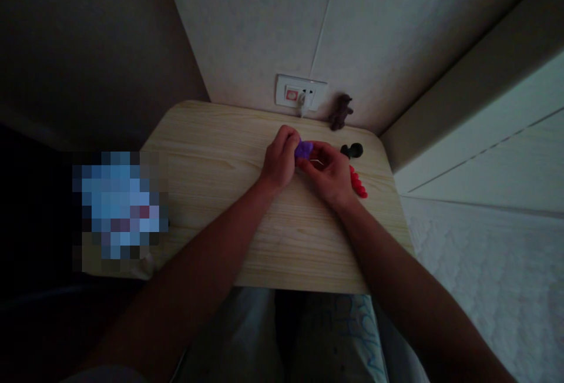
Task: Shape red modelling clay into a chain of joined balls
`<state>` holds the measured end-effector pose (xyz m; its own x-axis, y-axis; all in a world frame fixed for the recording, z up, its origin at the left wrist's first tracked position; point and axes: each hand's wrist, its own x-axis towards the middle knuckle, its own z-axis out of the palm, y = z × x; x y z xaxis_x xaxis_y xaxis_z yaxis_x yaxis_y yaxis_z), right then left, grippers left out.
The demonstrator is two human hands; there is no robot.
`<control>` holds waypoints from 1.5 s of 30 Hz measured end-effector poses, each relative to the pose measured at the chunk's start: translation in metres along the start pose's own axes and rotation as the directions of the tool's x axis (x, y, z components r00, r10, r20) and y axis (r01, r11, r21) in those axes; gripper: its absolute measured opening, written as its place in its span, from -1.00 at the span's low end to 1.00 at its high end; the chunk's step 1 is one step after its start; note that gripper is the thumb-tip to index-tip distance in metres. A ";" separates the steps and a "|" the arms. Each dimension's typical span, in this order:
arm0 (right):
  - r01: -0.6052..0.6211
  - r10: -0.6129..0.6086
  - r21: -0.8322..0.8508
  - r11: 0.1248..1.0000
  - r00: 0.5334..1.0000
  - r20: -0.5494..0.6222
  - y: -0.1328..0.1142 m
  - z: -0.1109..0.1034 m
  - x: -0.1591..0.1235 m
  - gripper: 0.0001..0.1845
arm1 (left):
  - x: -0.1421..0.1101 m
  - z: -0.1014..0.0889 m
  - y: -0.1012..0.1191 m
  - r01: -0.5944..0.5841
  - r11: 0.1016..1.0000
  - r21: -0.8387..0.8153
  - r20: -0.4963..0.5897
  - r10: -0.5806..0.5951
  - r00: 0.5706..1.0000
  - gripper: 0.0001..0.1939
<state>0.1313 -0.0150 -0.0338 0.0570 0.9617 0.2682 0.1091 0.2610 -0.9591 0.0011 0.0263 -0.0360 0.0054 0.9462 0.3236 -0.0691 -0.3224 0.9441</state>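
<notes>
Both of my hands meet above the middle of a light wooden table (207,154). Between them is a small purple piece (304,149) with a lumpy outline; its exact kind cannot be made out. My left hand (282,157) grips its left side, thumb and fingers closed. My right hand (328,171) pinches its right side with thumb and fingertips. Just beyond the right hand lie a black piece (352,151) with rounded ends and a row of red rounded lumps (358,183), partly hidden by that hand.
A dark brown figurine (341,113) stands at the table's back edge by the wall. A wall socket (301,92) with a white plug is behind the table. A blurred-out bright patch (118,201) covers the left side. White quilted bedding (489,265) lies at the right.
</notes>
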 end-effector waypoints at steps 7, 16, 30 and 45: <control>0.015 -0.016 0.014 1.000 0.998 0.055 -0.014 0.006 -0.006 -0.57 | -0.002 0.003 0.009 0.031 0.997 0.077 -0.148 -0.019 0.989 -0.53; -0.134 0.108 0.181 0.974 0.983 0.149 -0.010 0.009 -0.005 -0.58 | 0.003 0.007 0.005 0.201 0.977 -0.075 -0.108 -0.208 0.972 -0.35; 0.019 -0.048 -0.168 0.986 0.985 -0.168 -0.013 0.023 -0.015 -0.50 | -0.016 0.016 0.017 0.028 0.991 0.133 -0.069 -0.019 0.997 -0.53; -0.015 -0.035 -0.229 0.973 0.976 -0.213 -0.014 0.027 -0.003 -0.32 | -0.012 0.023 0.018 0.179 0.967 0.182 -0.143 -0.154 0.978 -0.42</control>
<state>0.1030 -0.0196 -0.0233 0.2637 0.9119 0.3147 0.3328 0.2202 -0.9169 0.0232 0.0088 -0.0218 -0.1272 0.9786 0.1618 0.1160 -0.1473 0.9823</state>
